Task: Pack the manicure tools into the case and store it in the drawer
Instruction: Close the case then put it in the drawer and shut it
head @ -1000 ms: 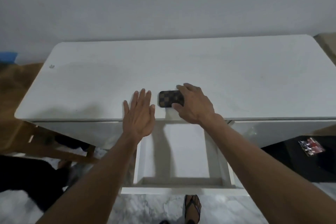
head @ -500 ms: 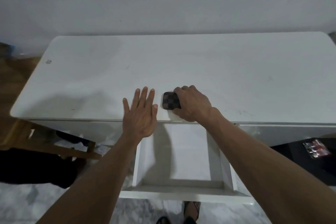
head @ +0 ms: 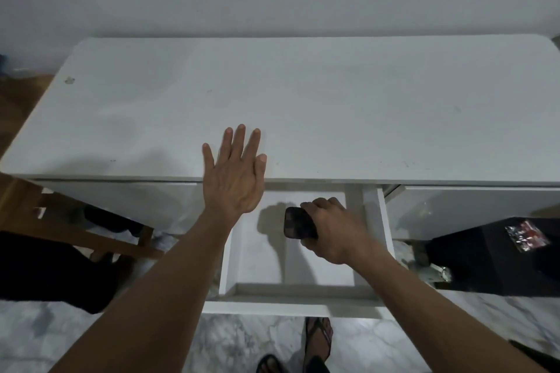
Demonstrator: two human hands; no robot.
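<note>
The right hand (head: 330, 230) is clamped around the dark checked case (head: 298, 223), holding it over the far right part of the open drawer (head: 257, 254), near the drawer's right wall. No brand or writing can be read on the case; its pattern is dim here. The left hand (head: 231, 179) lies flat with fingers spread apart, gripping nothing, over the front edge of the white table (head: 333, 100), beside the drawer's far left corner. The drawer's floor is bare toward its front edge. A red-printed packet (head: 527, 235) on a black surface at right may carry lettering, too blurred to read.
</note>
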